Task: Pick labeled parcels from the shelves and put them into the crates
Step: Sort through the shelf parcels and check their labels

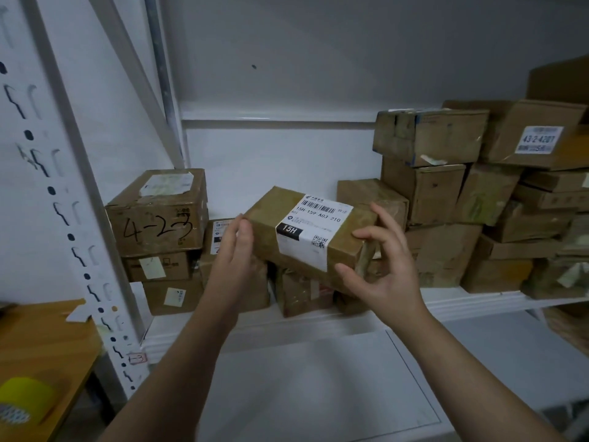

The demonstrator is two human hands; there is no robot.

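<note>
1. The parcel (264, 231), a long brown taped box, is at the middle of the shelf (478, 301), tilted, just above the low boxes (299, 291) there. Whether it rests on them cannot be told.
2. A white label (314, 231) wraps over its top and near face, with a barcode, the code 15H-159-A03-210, a black "15H" patch and a QR code.
3. The left hand (234, 253) lies flat against the parcel's left end, fingers (243, 232) straight and together.
4. The right hand (382, 272) clasps the right end: thumb on the near lower edge, index finger bent over the top corner, the other fingers spread apart and lifted.
5. To the left stands a box marked "4-23" (157, 218) on two smaller ones; to the right, a tall stack of cartons (436, 193).
6. Nearer, far left, a wooden bench (41, 339) carries a yellow roll (25, 397).
</note>
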